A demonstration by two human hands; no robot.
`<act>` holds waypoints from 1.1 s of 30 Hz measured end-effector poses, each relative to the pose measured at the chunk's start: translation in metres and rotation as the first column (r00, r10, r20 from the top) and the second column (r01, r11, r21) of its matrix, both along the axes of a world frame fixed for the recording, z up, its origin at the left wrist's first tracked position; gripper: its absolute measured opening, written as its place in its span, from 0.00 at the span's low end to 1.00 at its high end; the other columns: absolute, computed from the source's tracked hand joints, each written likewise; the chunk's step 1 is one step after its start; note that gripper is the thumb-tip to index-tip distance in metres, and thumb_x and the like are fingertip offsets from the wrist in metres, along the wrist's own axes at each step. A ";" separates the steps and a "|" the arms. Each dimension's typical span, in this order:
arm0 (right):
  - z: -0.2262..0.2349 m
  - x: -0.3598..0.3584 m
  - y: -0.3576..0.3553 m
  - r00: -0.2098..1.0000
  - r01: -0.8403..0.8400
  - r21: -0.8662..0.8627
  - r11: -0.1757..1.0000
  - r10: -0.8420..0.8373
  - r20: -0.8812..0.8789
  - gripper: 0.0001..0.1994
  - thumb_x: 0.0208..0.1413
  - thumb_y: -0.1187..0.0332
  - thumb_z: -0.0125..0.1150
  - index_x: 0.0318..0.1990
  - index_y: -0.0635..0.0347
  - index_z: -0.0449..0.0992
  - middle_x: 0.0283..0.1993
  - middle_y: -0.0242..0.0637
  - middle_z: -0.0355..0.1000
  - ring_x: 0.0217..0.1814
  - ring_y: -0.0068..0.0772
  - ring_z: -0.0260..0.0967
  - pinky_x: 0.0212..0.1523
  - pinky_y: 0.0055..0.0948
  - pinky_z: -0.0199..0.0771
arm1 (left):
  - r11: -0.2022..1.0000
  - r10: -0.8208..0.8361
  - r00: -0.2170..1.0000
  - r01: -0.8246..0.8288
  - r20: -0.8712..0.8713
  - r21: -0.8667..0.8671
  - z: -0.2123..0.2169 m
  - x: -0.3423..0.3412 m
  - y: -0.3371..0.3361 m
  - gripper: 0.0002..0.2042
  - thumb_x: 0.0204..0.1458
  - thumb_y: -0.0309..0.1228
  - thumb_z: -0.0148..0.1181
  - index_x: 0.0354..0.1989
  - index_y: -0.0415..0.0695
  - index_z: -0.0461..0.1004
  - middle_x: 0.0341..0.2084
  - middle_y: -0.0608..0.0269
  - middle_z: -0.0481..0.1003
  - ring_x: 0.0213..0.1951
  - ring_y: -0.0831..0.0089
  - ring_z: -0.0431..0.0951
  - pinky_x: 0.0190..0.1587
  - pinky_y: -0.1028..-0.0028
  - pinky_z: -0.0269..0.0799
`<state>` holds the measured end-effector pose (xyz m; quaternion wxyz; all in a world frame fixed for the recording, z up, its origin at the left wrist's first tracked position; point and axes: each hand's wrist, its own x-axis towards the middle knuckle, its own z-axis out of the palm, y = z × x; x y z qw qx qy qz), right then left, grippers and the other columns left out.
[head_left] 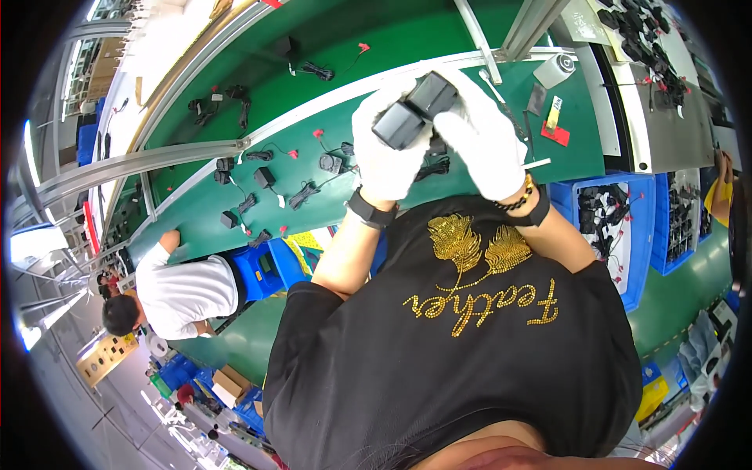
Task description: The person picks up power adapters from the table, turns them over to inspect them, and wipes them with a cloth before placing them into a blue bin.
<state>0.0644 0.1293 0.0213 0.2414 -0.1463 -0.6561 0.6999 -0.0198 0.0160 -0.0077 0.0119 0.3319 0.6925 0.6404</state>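
Left hand (385, 149), white glove, is curled under and around the lower-left adapter (398, 126), a black block tilted in the palm. Right hand (484, 139), also gloved white, pinches the upper-right adapter (432, 95), thumb against its lower side. Both adapters are held up over the green table (581, 106), side by side between the hands, near corners seeming to touch; fingers behind them are hidden, so cannot tell their full grip. Black watch band (370, 211) on left wrist; beaded bracelet (517, 199) and dark band (538, 209) on right.

Coiled cable (433, 168) lies on the table between the wrists. Left of the left hand: round-faced adapter (330, 162), boxy adapter (264, 177), another black cable coil (302, 195), red plug (293, 154). Right of the right hand: bottle (554, 70) on its side, red card (555, 134) just below a yellow item (554, 114), white stick (537, 164) near the glove.

Blue bin (641, 235) at right holds black adapters with leads. At left, co-worker in white shirt (192, 294), one hand (170, 240) at the table edge.
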 end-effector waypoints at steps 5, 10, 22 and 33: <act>0.006 0.005 -0.010 0.989 0.085 -0.010 0.996 -0.085 -0.122 0.24 0.49 0.77 0.57 0.56 0.65 0.61 0.51 0.39 0.65 0.52 0.28 0.63 0.54 0.28 0.62 | 0.990 -0.144 0.990 0.144 -0.006 0.002 0.011 0.017 0.011 0.31 0.31 0.17 0.67 0.50 0.40 0.64 0.46 0.55 0.69 0.49 0.65 0.70 0.52 0.69 0.66; -0.002 0.014 -0.006 0.906 0.422 0.126 0.898 -0.422 -0.022 0.11 0.51 0.71 0.57 0.42 0.64 0.72 0.39 0.40 0.71 0.39 0.30 0.71 0.36 0.27 0.71 | 0.987 -0.102 0.992 0.109 -0.068 0.120 -0.007 0.033 0.023 0.29 0.31 0.19 0.68 0.48 0.39 0.67 0.48 0.55 0.70 0.49 0.64 0.71 0.52 0.69 0.66; -0.014 0.037 0.008 0.978 0.206 0.132 0.970 -0.206 -0.013 0.11 0.54 0.72 0.51 0.45 0.64 0.72 0.45 0.33 0.72 0.43 0.22 0.68 0.44 0.21 0.69 | 0.975 -0.024 0.975 -0.026 -0.221 -0.222 0.006 0.050 0.019 0.25 0.32 0.25 0.68 0.45 0.42 0.71 0.41 0.55 0.74 0.42 0.63 0.76 0.46 0.69 0.70; -0.130 0.070 0.142 0.805 0.220 0.619 0.754 -0.499 0.321 0.15 0.53 0.62 0.53 0.45 0.60 0.72 0.41 0.42 0.74 0.39 0.35 0.73 0.41 0.28 0.71 | 1.000 0.015 0.918 -0.008 0.396 -0.020 0.018 0.000 -0.048 0.25 0.38 0.23 0.66 0.48 0.35 0.66 0.38 0.56 0.73 0.37 0.73 0.73 0.42 0.76 0.70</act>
